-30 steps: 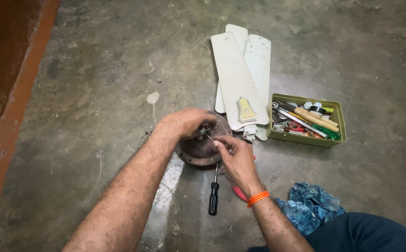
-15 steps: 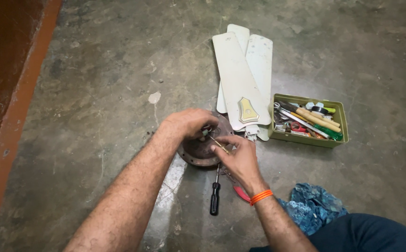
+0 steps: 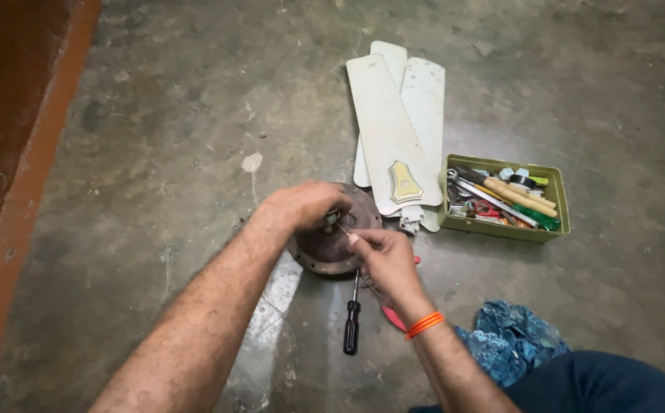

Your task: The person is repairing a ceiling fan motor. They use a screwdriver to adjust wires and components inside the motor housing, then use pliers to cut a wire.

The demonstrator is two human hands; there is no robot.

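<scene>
A round rusty-brown fan motor housing lies on the concrete floor. My left hand rests over its top, fingers curled around the small metal part at its centre. My right hand, with an orange band at the wrist, pinches a thin metal piece at that same centre. A black-handled screwdriver lies on the floor just below the housing, beside my right wrist. A red-handled tool is partly hidden under my right forearm.
Three cream fan blades lie stacked beyond the housing. A green tray of assorted hand tools sits to the right. A blue patterned cloth lies by my knee. A red-brown wall edge runs down the left.
My right hand has shifted slightly down and right at the housing's centre; my left hand stays on top. The camera has drifted a little.
</scene>
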